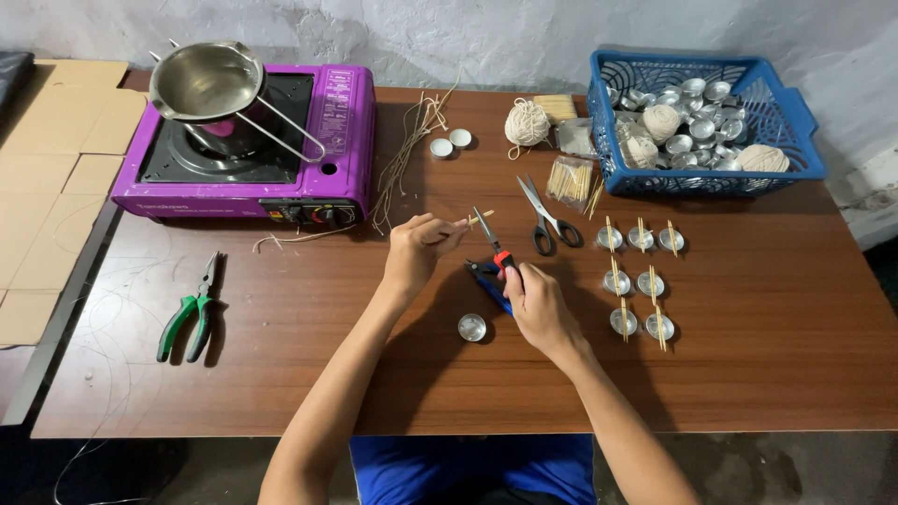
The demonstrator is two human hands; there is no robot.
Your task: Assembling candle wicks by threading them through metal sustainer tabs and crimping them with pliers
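Note:
My left hand (pixel 416 251) pinches a short piece of pale wick string (pixel 475 221) at the middle of the wooden table (pixel 281 374). My right hand (pixel 538 304) grips small pliers with red and blue handles (pixel 493 254), whose tip points up toward the string's end. A small empty metal candle cup (pixel 471 327) stands on the table between my two forearms.
A purple portable stove (pixel 339 140) with a steel pot (pixel 201 79) sits at the back left. Green pliers (pixel 192 313) lie left. Scissors (pixel 545 217), several metal cups with sticks (pixel 639 281), a blue basket (pixel 795 140), a string ball (pixel 528 122) and loose wicks (pixel 407 150) fill the right and back.

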